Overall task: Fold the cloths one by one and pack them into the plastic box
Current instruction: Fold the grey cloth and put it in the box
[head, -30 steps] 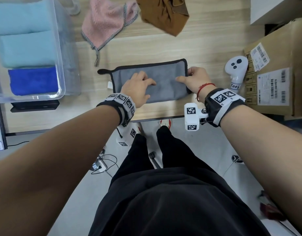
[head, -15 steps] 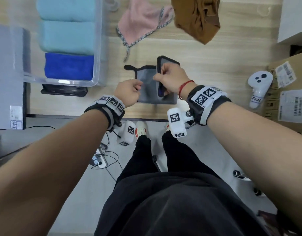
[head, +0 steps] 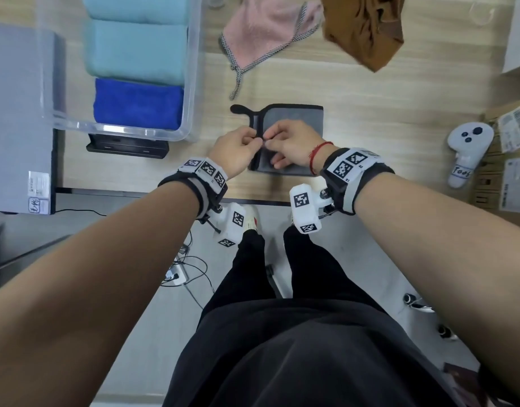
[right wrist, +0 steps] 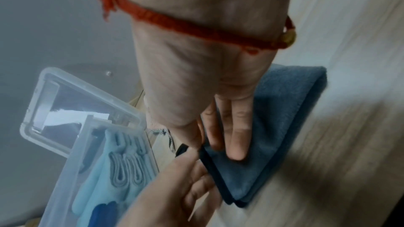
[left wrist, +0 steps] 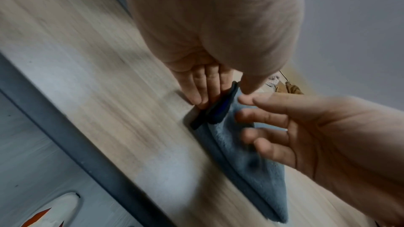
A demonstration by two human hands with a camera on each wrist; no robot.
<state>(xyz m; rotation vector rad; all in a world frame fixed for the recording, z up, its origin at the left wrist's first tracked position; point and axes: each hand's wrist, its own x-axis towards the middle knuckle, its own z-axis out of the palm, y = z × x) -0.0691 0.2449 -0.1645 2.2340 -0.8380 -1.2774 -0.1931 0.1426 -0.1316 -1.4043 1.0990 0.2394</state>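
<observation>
The left hand [head: 238, 149] and the right hand [head: 291, 146] meet at the left edge of a folded grey cloth [head: 294, 118] on the wooden table [head: 355, 113], fingertips pinching its dark border; beyond the hands lie a pink cloth [head: 264, 30] and a crumpled brown cloth [head: 367, 27]; to the left of the left hand stands a clear plastic box [head: 191, 83] holding two light blue cloths [head: 135, 48] and a dark blue cloth [head: 138, 104]; well to the right of the right hand rests a white controller [head: 467, 151], beside cardboard boxes [head: 511, 160].
</observation>
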